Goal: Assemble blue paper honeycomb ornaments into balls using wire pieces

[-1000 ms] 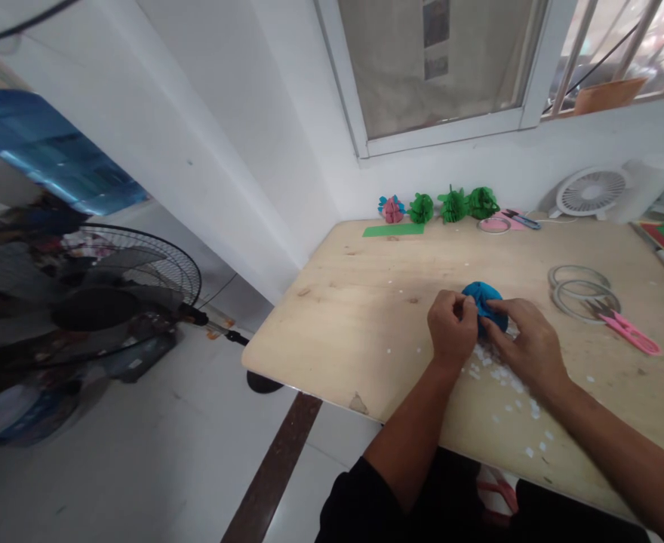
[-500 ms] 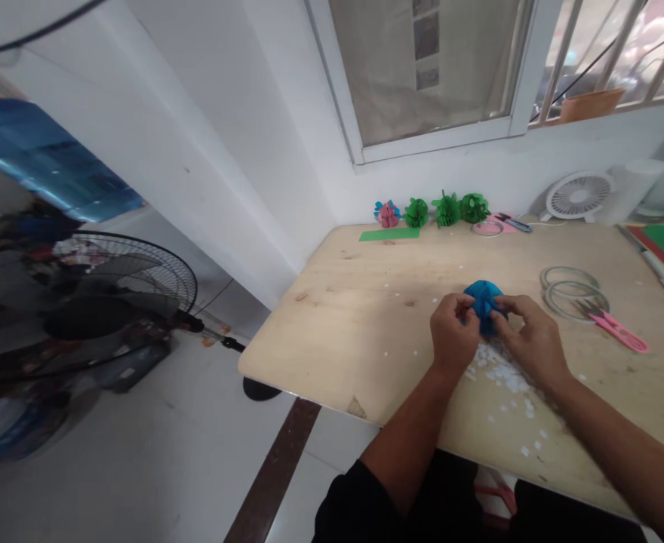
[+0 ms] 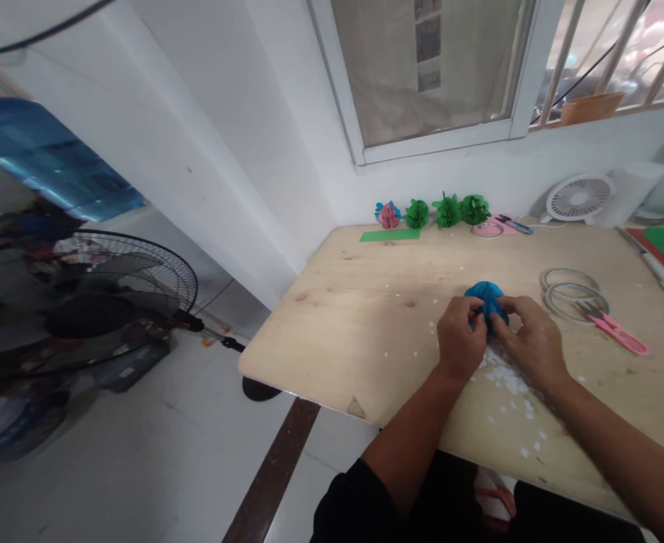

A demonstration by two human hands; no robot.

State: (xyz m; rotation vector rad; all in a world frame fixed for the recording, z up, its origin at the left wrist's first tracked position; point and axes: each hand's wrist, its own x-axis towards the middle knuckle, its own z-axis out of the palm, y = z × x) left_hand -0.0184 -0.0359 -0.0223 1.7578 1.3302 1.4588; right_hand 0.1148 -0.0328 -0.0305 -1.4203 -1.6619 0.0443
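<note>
Between my two hands is a blue folded-paper ball (image 3: 487,292), held just over the table. My left hand (image 3: 461,335) pinches its left side with thumb and forefinger. On the opposite side, my right hand (image 3: 530,335) grips the ball the same way. My fingers cover its lower part. Small white paper bits (image 3: 507,377) lie scattered below and in front of the hands. Right of my right hand, pink-handled scissors (image 3: 618,332) rest with their blades over metal rings (image 3: 575,298).
Along the wall at the table's (image 3: 321,332) back stand several green paper pieces (image 3: 447,211) and a pink-and-blue one (image 3: 388,215). A green strip (image 3: 389,235) lies before them. A small white fan (image 3: 579,197) stands back right; a black floor fan (image 3: 122,294) is at left.
My left hand has shifted slightly right, and its fingers sit further over the front of the blue paper ball. My right hand stays almost where it was.
</note>
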